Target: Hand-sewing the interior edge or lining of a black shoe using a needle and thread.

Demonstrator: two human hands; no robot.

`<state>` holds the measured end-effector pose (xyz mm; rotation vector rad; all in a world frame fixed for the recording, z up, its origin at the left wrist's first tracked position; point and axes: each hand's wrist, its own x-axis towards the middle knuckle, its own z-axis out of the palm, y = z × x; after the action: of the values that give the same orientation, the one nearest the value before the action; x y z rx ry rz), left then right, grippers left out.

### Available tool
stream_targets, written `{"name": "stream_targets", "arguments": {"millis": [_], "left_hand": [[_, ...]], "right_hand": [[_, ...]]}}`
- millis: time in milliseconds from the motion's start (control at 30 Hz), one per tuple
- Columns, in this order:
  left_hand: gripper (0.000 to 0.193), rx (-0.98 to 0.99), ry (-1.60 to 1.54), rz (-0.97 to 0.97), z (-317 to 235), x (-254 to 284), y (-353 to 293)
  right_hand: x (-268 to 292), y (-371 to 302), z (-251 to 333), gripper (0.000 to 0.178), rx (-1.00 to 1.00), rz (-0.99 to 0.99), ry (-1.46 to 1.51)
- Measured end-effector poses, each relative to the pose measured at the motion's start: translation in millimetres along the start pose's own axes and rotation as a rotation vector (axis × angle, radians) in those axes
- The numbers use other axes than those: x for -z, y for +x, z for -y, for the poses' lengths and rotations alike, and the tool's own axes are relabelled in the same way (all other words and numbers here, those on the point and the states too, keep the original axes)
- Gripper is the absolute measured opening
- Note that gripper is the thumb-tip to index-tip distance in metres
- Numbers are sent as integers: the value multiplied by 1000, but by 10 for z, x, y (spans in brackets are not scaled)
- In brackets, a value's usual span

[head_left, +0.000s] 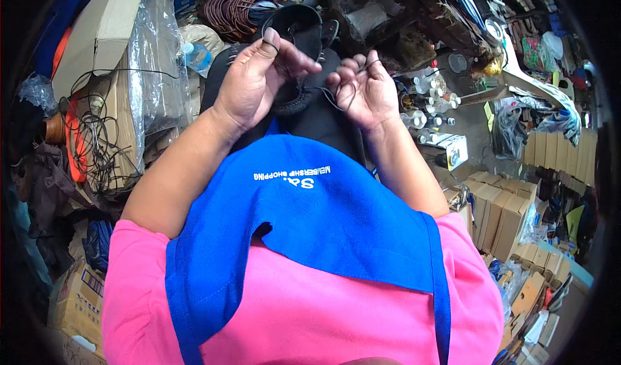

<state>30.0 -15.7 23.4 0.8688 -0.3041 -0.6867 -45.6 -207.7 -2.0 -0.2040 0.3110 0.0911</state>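
Note:
A black shoe (309, 28) rests between my knees, its opening facing up and its lower part partly covered by my left hand. My left hand (249, 83) is just over it, a dark thread crossing the thumb and the other fingers stretched rightward, slightly blurred. To the right, my right hand (367, 93) is turned palm up with its fingers curled in. Black thread (328, 95) runs from beside the shoe into those fingers and loops over the palm. I cannot make out where the thread meets the shoe.
Coiled brown cord (234, 14) lies beyond my left hand. A tangle of black wire (100, 142) hangs over cardboard at the left. Several small bottles (427, 99) stand right of my right hand. Stacked cardboard boxes (498, 213) fill the lower right.

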Motion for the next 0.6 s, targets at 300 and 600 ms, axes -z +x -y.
{"name": "stream_targets", "arguments": {"millis": [300, 600], "left_hand": [[44, 195, -216, -167, -38, 255, 22], [44, 235, -176, -91, -215, 522, -50]], "right_hand": [[18, -99, 37, 50, 79, -154, -362], [202, -334, 450, 48, 150, -218, -547]]}}
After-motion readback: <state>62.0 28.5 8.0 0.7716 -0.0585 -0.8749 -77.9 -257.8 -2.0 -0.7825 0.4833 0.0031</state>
